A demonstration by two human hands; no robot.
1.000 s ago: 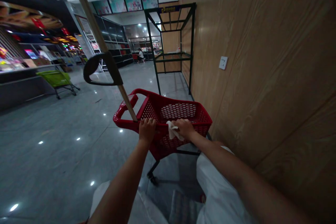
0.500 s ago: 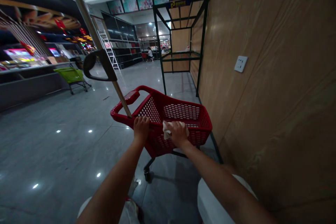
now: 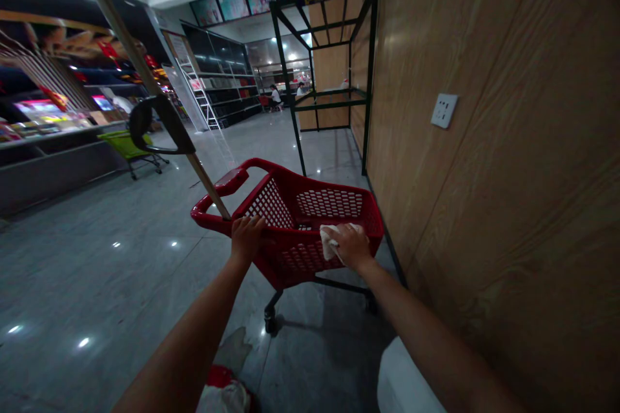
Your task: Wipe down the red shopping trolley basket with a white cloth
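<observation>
A red plastic shopping cart (image 3: pixel 300 258) stands before me, its basket side turned my way. My left hand (image 3: pixel 247 237) is closed over the near rim, close to the cart's handle end. In my right hand (image 3: pixel 352 245) a crumpled white cloth (image 3: pixel 329 242) is pressed against the same rim, farther toward the front end. A wooden pole with a dark grip (image 3: pixel 159 126) slants up from the handle end, right by my left hand; how its lower end is held there I cannot tell.
A wood-panelled wall (image 3: pixel 465 206) with a socket (image 3: pixel 444 110) runs along the right. Behind the cart stands a dark metal rack (image 3: pixel 332 103). A green cart (image 3: pixel 130 145) is by the counter at left. A ladder (image 3: pixel 201 97) leans near black shelves; people are far back.
My right hand and the cloth have slid along the rim to the right, toward the cart's front end. The left hand stays on the rim. The view has shifted slightly.
</observation>
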